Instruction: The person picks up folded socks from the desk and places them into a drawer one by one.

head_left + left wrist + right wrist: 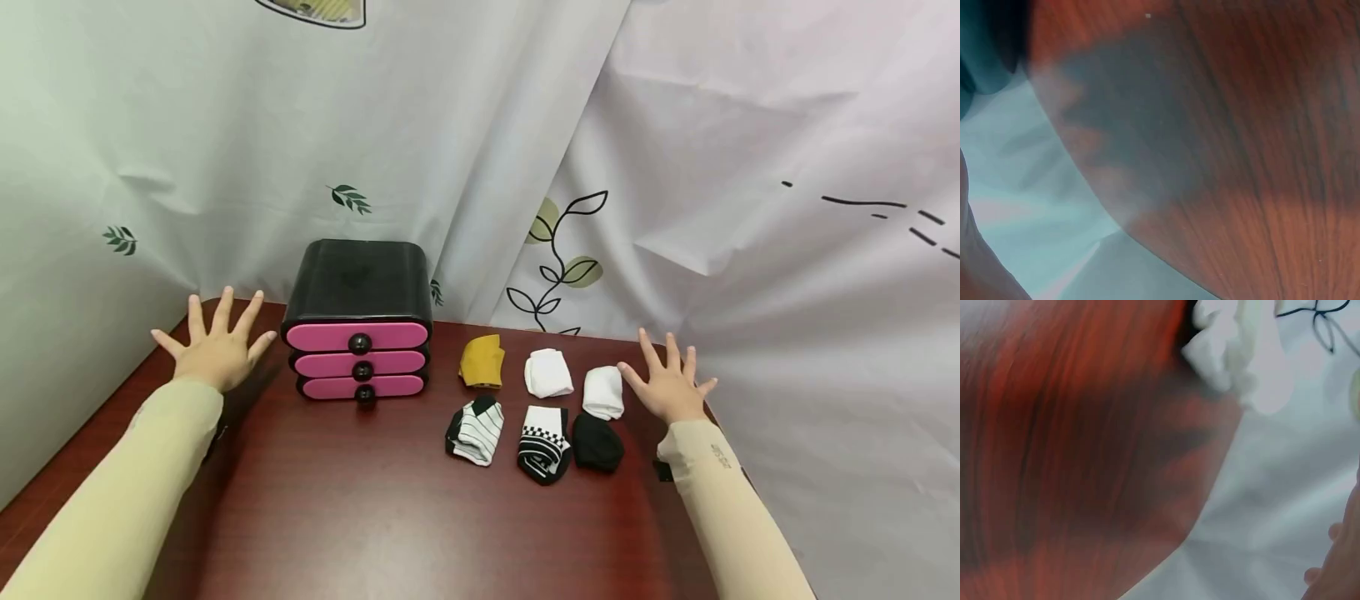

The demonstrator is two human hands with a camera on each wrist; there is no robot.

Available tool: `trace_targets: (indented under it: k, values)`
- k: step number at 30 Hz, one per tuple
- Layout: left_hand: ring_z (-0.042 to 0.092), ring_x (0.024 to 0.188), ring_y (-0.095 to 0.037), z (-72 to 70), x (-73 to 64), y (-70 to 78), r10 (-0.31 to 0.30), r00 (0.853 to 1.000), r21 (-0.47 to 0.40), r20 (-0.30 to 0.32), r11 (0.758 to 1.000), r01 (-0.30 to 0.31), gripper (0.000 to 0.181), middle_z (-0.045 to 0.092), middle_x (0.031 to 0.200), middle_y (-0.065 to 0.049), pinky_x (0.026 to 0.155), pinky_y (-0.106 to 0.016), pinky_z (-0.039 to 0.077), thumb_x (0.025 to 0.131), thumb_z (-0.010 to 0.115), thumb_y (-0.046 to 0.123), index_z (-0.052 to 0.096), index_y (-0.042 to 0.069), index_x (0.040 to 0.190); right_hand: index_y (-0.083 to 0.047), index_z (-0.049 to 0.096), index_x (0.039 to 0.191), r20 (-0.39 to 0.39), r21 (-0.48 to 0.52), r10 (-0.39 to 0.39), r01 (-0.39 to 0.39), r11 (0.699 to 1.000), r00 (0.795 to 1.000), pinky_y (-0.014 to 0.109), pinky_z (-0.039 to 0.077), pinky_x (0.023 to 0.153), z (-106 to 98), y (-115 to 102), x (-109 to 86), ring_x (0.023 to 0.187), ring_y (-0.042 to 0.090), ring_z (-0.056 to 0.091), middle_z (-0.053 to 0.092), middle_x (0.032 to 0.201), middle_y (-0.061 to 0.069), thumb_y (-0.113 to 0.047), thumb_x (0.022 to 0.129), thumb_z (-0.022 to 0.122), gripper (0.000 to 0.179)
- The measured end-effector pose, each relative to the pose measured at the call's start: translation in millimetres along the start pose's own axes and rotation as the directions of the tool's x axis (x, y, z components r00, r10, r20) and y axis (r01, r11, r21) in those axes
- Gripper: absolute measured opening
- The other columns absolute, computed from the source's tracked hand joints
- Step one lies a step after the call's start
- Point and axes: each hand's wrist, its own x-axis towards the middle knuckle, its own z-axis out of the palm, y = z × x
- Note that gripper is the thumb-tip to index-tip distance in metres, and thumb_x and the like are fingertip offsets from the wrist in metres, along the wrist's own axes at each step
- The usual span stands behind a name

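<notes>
My left hand (pixel 213 350) is held over the table's left side with its fingers spread, beside a black chest with pink drawers (pixel 360 312). On the right, my right hand (pixel 670 387) has its fingers spread too, nearest to a folded white sock (pixel 603 392). Another white sock (pixel 548 373) and a mustard sock (pixel 482 362) make up the back row with it. In front lie a striped sock (pixel 476 430), a black-and-white checked sock (pixel 544 444) and a black sock (pixel 597 442). Both hands hold nothing.
The dark red wooden table (pixel 390 517) reaches back to a white printed curtain (pixel 480 150), which also hangs along both sides. All three drawers of the chest look closed, each with a round black knob (pixel 360 343).
</notes>
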Motion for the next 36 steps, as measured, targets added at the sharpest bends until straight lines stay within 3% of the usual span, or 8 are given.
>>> trace_targets:
  k: [12, 14, 17, 20, 23, 26, 29, 36]
  values:
    - [-0.031, 0.146, -0.047, -18.1, -10.0, 5.3, 0.062, 0.989, -0.083, -0.133, 0.994, -0.073, 0.074, -0.022, 0.167, -0.014, 0.091, -0.087, -0.021, 0.106, 0.028, 0.057, -0.007, 0.025, 0.163, -0.026, 0.014, 0.164, -0.069, 0.047, -0.125, 0.129, 0.991, 0.990, 0.088, -0.001, 0.101, -5, -61, -17.3, 0.150, 0.053, -0.005, 0.001, 0.168, 0.022, -0.066, 0.099, 0.046, 0.083]
    - [-0.028, 0.148, -0.045, -23.4, -13.3, 10.6, 0.080, 0.983, -0.085, -0.165, 0.992, -0.095, 0.072, -0.020, 0.168, -0.012, 0.095, -0.085, -0.021, 0.107, 0.027, 0.055, -0.006, 0.024, 0.164, -0.021, 0.023, 0.163, -0.128, 0.087, -0.167, 0.179, 0.980, 0.978, 0.085, 0.006, 0.105, -4, -75, -21.6, 0.150, 0.053, 0.004, 0.010, 0.166, 0.023, -0.058, 0.100, 0.052, 0.079]
    - [-0.023, 0.151, -0.041, -32.0, -18.5, 20.5, 0.118, 0.970, -0.084, -0.215, 0.987, -0.139, 0.069, -0.015, 0.169, -0.010, 0.099, -0.081, -0.022, 0.108, 0.027, 0.052, -0.002, 0.024, 0.164, -0.012, 0.038, 0.156, -0.241, 0.163, -0.247, 0.290, 0.943, 0.939, 0.078, 0.021, 0.106, 0, -100, -27.4, 0.144, 0.052, 0.022, 0.027, 0.158, 0.026, -0.043, 0.099, 0.062, 0.069]
    - [-0.018, 0.153, -0.038, -40.2, -23.1, 31.5, 0.175, 0.952, -0.064, -0.250, 0.979, -0.196, 0.067, -0.008, 0.171, -0.009, 0.103, -0.078, -0.021, 0.109, 0.030, 0.048, 0.003, 0.023, 0.165, -0.006, 0.048, 0.148, -0.314, 0.257, -0.310, 0.394, 0.882, 0.898, 0.067, 0.033, 0.107, 5, -128, -33.5, 0.135, 0.046, 0.037, 0.042, 0.146, 0.025, -0.031, 0.098, 0.068, 0.059]
    - [-0.013, 0.155, -0.036, -44.9, -25.6, 41.6, 0.237, 0.933, -0.029, -0.270, 0.967, -0.253, 0.065, 0.000, 0.171, -0.009, 0.107, -0.077, -0.019, 0.110, 0.034, 0.044, 0.007, 0.023, 0.165, -0.005, 0.054, 0.142, -0.337, 0.373, -0.325, 0.443, 0.815, 0.884, 0.055, 0.041, 0.105, 13, -156, -39.5, 0.125, 0.039, 0.049, 0.051, 0.137, 0.021, -0.028, 0.098, 0.068, 0.052]
    - [-0.007, 0.156, -0.035, -45.4, -25.9, 49.1, 0.284, 0.919, 0.005, -0.275, 0.956, -0.294, 0.064, 0.007, 0.171, -0.009, 0.109, -0.076, -0.017, 0.110, 0.036, 0.042, 0.009, 0.023, 0.165, -0.006, 0.060, 0.135, -0.327, 0.506, -0.306, 0.439, 0.743, 0.894, 0.049, 0.051, 0.096, 22, -183, -45.2, 0.114, 0.032, 0.058, 0.058, 0.128, 0.017, -0.026, 0.098, 0.068, 0.043]
    - [-0.004, 0.156, -0.033, -45.0, -25.2, 55.0, 0.307, 0.916, 0.025, -0.258, 0.950, -0.311, 0.064, 0.009, 0.171, -0.009, 0.110, -0.075, -0.016, 0.109, 0.037, 0.042, 0.012, 0.021, 0.165, -0.004, 0.063, 0.128, -0.290, 0.635, -0.289, 0.410, 0.655, 0.912, 0.047, 0.056, 0.089, 33, -207, -48.5, 0.105, 0.029, 0.064, 0.062, 0.121, 0.017, -0.021, 0.099, 0.068, 0.034]
    - [-0.002, 0.157, -0.030, -42.8, -24.7, 64.0, 0.335, 0.916, 0.047, -0.220, 0.942, -0.333, 0.064, 0.011, 0.170, -0.008, 0.111, -0.074, -0.017, 0.109, 0.036, 0.045, 0.012, 0.022, 0.165, -0.001, 0.066, 0.123, -0.119, 0.872, -0.305, 0.246, 0.423, 0.945, 0.042, 0.060, 0.084, 54, -260, -51.5, 0.097, 0.025, 0.069, 0.069, 0.113, 0.017, -0.019, 0.101, 0.064, 0.029]
